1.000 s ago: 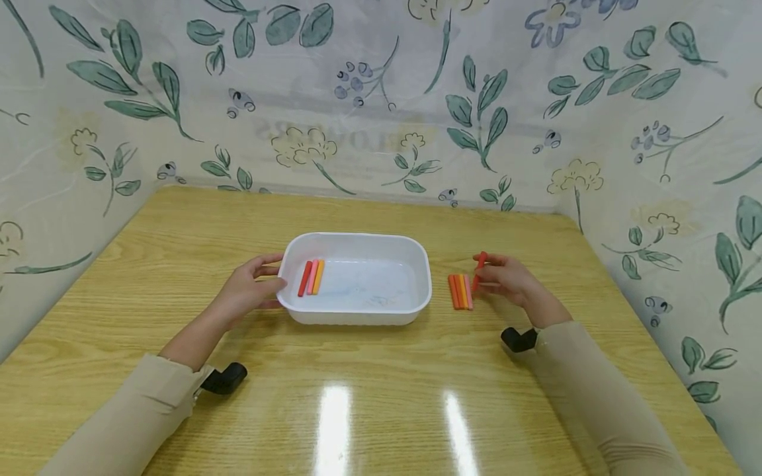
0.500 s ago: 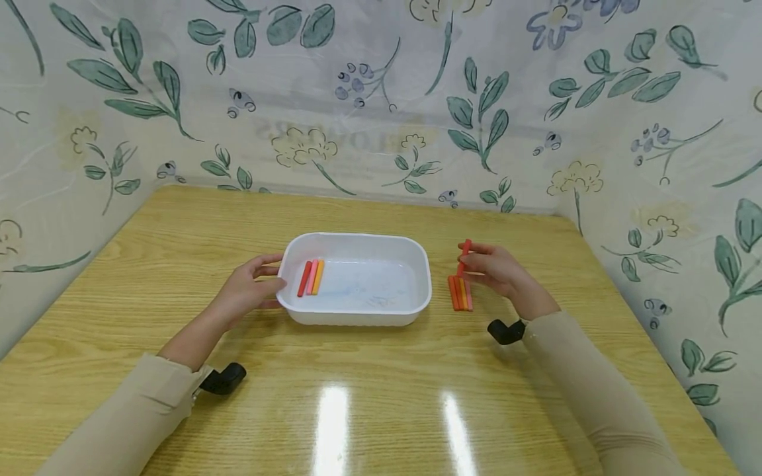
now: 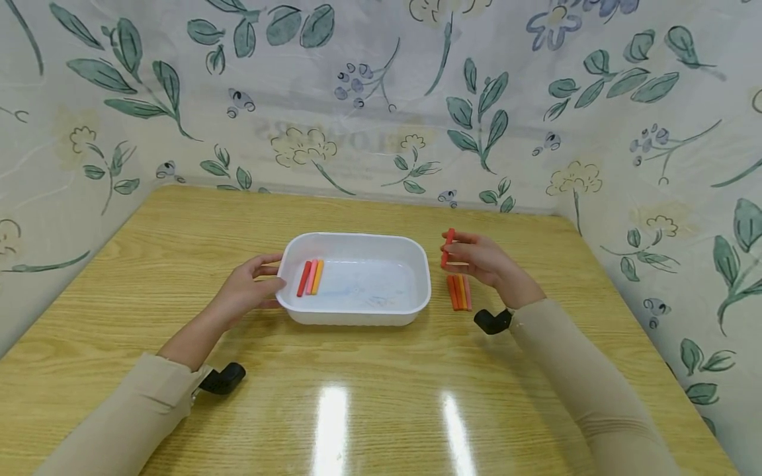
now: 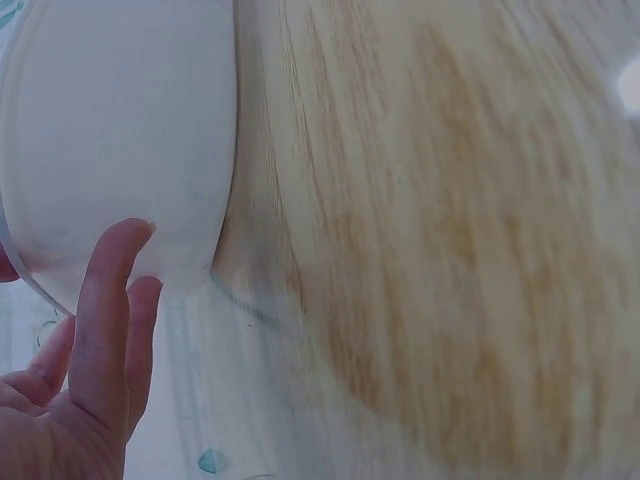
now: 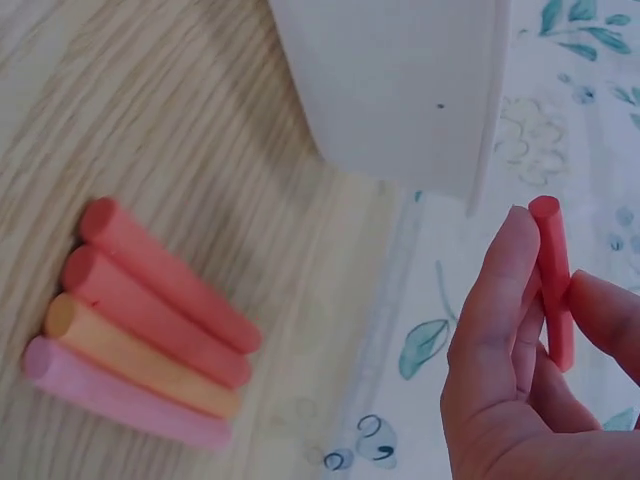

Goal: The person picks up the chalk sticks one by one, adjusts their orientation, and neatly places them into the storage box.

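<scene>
A white plastic tub (image 3: 351, 318) sits on the table with three sticks of chalk lying side by side inside at its left end: red (image 3: 303, 279), pink (image 3: 311, 277) and yellow-orange (image 3: 318, 277). My left hand (image 3: 245, 287) holds the tub's left end, thumb at the rim and fingers (image 4: 105, 310) against the outer wall. Right of the tub, my right hand (image 3: 485, 262) pinches a red stick of chalk (image 5: 554, 285) between thumb and fingertips, raised above the table. Below that hand, several more chalk sticks lie in a row: two red-orange (image 5: 170, 275), one orange (image 5: 140, 355) and one pink (image 5: 125, 392).
The wood-grain table (image 3: 238, 423) runs up to a wall of floral cloth (image 3: 381, 99) at the back and sides. Black wrist-camera mounts (image 3: 224, 379) stick out from both sleeves. Bright reflections lie on the table's front part.
My right hand has lifted the red chalk from beside the row and carried it left and away from me, toward the tub's right end. The left hand and tub have stayed put.
</scene>
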`<state>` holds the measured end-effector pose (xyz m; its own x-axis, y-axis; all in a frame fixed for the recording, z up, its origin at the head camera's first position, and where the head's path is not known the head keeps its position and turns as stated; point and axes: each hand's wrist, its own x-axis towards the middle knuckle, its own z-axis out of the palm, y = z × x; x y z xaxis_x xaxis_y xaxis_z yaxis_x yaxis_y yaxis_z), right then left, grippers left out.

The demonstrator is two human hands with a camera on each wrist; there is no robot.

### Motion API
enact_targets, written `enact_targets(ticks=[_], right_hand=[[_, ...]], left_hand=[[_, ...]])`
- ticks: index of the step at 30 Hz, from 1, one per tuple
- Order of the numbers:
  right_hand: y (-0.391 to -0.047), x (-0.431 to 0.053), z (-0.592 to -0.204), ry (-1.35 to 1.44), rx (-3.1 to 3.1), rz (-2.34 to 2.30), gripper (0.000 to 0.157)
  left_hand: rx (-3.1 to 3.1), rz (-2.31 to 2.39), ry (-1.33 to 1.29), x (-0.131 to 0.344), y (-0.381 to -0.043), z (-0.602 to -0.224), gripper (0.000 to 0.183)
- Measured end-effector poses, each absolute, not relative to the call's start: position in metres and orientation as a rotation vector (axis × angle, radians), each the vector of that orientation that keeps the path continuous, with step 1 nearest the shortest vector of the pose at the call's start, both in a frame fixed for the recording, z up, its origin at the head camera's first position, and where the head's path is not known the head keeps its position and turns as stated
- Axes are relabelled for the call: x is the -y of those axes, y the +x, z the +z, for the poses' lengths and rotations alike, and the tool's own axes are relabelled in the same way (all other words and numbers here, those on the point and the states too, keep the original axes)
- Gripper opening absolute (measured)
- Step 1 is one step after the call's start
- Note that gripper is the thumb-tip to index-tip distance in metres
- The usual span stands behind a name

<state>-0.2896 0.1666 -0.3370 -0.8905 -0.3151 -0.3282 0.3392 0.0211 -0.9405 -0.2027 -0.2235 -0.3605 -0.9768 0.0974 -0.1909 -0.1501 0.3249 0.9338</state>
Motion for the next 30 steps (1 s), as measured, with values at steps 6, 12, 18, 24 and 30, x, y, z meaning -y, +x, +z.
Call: enact_targets(ticks=[6, 12, 18, 24, 30], right_hand=[[-0.292, -0.154, -0.333, 0.073, -1.835, -1.94, 0.047], [-0.295, -0.144, -0.331, 0.061, -1.814, -1.94, 0.043], [-0.298, -0.13, -0.327, 0.086, -1.782, -1.947, 0.045], [-0.301, -0.114, -0.323, 0.169, -1.75, -1.954, 0.045], [-0.305, -0.099, -0.321, 0.183, -1.729, -1.941, 0.04]], left_hand=[[-2.378, 1.704, -0.051, 0.223, -0.203, -0.361, 0.061], [-2.38, 1.707, -0.048, 0.223, -0.202, -0.361, 0.061], [-2.377, 1.716, -0.031, 0.223, -0.201, -0.36, 0.06], [-2.383, 1.711, -0.023, 0.223, -0.201, -0.36, 0.06], [-2.388, 1.706, -0.02, 0.223, -0.201, -0.36, 0.06]])
